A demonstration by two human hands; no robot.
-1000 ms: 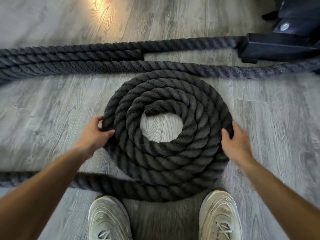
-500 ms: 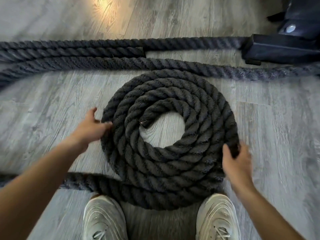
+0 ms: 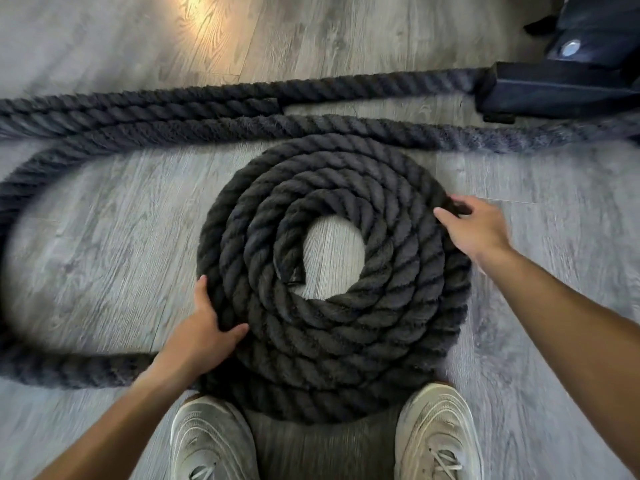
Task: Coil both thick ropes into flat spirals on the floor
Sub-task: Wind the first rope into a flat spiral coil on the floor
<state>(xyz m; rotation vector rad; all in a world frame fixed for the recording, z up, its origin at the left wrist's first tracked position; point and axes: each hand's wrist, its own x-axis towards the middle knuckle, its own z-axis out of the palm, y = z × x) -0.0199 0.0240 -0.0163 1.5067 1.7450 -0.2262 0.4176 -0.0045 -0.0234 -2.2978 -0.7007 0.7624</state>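
A thick black rope lies wound in a flat spiral coil [image 3: 398, 306] on the floor in front of my shoes, its cut inner end [image 3: 294, 277] at the lower left of the open centre. My left hand [image 3: 204, 336] grips the coil's outer turn at the lower left, thumb on top. My right hand [image 3: 479, 228] holds the outer turn at the upper right, thumb stretched over the coil. The rope's loose tail [image 3: 69, 372] leaves the coil under my left arm and loops round the left. A second rope [image 3: 173, 105] lies straight behind.
A black metal anchor base [image 3: 554, 88] stands at the back right, where the far ropes lead. My two pale sneakers [image 3: 211, 441] sit just below the coil. Grey wood-plank floor [image 3: 104, 254] surrounds everything.
The coil has turned counter-clockwise: its inner end swung from upper left to lower left. My left hand moved down toward me, my right hand up the right rim. The tail now loops wider at left.
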